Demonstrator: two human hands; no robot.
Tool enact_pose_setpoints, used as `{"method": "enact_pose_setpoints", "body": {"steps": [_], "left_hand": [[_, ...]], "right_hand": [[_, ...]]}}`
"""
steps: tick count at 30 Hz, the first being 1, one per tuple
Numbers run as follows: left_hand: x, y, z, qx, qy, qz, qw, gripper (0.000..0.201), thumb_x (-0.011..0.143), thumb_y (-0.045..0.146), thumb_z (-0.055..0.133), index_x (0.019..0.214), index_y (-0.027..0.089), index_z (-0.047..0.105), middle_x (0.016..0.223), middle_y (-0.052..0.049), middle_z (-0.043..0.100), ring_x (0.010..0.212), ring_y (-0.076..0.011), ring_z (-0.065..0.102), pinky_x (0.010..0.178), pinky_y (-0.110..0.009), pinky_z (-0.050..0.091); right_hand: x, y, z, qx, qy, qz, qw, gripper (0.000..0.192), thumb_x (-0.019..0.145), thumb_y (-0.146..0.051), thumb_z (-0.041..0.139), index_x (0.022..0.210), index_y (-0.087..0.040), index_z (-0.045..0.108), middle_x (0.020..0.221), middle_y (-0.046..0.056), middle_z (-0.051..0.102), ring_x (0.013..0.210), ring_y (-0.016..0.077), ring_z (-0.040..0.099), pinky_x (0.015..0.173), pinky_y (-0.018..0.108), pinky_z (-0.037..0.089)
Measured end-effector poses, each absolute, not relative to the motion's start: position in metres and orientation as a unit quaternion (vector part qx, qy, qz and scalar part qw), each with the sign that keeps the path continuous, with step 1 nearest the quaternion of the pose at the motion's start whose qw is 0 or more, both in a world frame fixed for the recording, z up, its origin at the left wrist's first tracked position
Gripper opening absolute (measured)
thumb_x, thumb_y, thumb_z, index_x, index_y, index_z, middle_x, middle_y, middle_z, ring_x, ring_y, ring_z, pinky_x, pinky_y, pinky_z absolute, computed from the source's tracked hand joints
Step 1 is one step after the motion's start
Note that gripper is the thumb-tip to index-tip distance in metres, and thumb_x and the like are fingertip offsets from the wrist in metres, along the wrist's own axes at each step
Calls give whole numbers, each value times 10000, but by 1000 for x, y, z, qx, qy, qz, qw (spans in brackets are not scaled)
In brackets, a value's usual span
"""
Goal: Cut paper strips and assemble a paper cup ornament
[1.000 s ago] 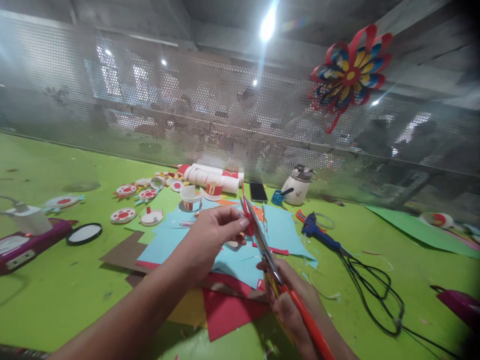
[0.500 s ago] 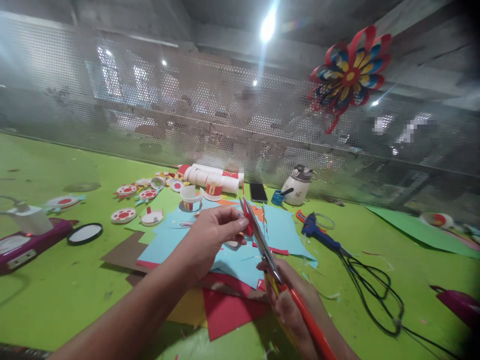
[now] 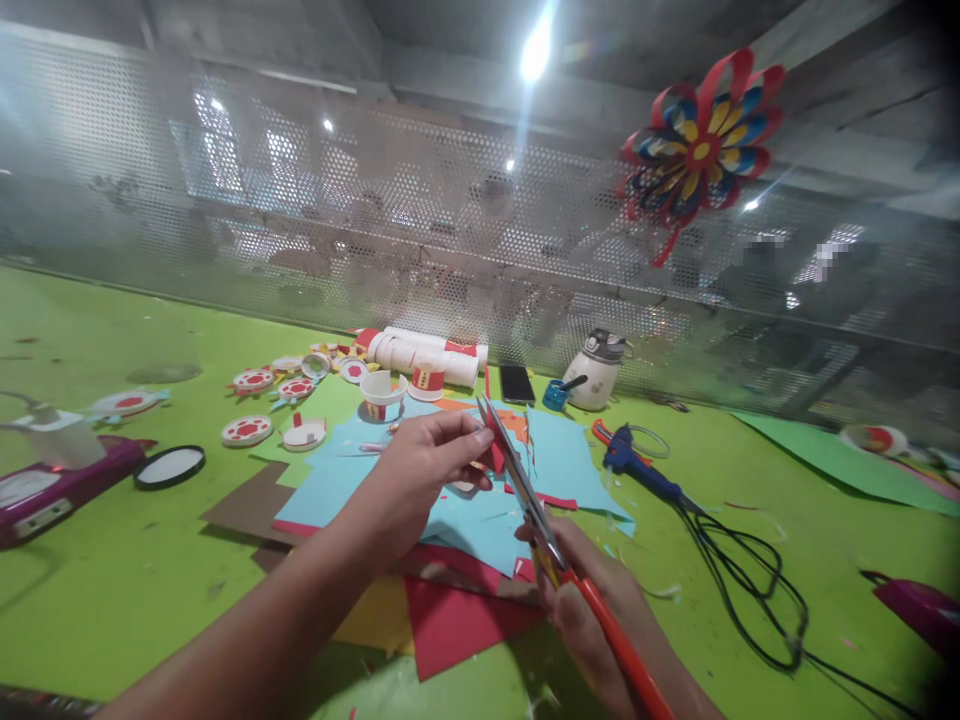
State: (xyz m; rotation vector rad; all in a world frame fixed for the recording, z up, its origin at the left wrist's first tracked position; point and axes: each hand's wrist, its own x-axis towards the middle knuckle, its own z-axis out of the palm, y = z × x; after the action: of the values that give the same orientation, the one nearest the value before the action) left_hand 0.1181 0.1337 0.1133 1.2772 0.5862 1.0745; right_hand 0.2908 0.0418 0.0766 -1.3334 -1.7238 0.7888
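My left hand (image 3: 420, 480) pinches a small red paper piece (image 3: 495, 452) between thumb and fingers above the table. My right hand (image 3: 592, 620) grips orange-handled scissors (image 3: 555, 560); their blades (image 3: 514, 470) run up to the red piece and meet it. Below both hands lies a pile of coloured paper sheets (image 3: 457, 520), blue on top, with red, yellow and brown underneath.
On the green table (image 3: 112, 560): a blue glue gun (image 3: 637, 465) with black cable (image 3: 750, 570), white paper cups (image 3: 420, 362), a phone (image 3: 516, 384), a white bottle (image 3: 596, 372), round red-white paper pieces (image 3: 247, 431), a black-rimmed lid (image 3: 169, 467), pink devices left and right. A paper flower (image 3: 697, 150) hangs on the mesh wall.
The scissor blades and the red piece have shifted very slightly; the hands stay in nearly the same place.
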Motion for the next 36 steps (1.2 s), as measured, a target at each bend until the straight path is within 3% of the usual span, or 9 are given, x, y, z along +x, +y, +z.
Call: {"method": "enact_pose_setpoints", "body": {"steps": [21,29,36], "left_hand": [[119,134,115,577,276,474,605,165,762,264,598,672,128,578,710,-49,614,623,-145,562,655,-316,457],[120,133,115,563,281,475,615,165,744,264,612,655,126,588,681,-44,606,610,-139,549,643,-301,448],[121,128,118,576,270,466,615,175,767,248,583,635,133,586,684,-39,600,629,-135,544,644,-283,426]], "right_hand": [[291,41,77,-516,-711,275,391,518,859,-637,345,1018,-192,555,600,-33,401,508,121,354,496,253,277],[293,43,76,-508,-716,289,382,555,852,-664,339,1034,-180,541,612,-33,401,518,118,354,502,249,294],[293,43,76,-505,-712,290,394,591,851,-671,334,1064,-166,554,647,-14,411,554,127,383,531,251,379]]}}
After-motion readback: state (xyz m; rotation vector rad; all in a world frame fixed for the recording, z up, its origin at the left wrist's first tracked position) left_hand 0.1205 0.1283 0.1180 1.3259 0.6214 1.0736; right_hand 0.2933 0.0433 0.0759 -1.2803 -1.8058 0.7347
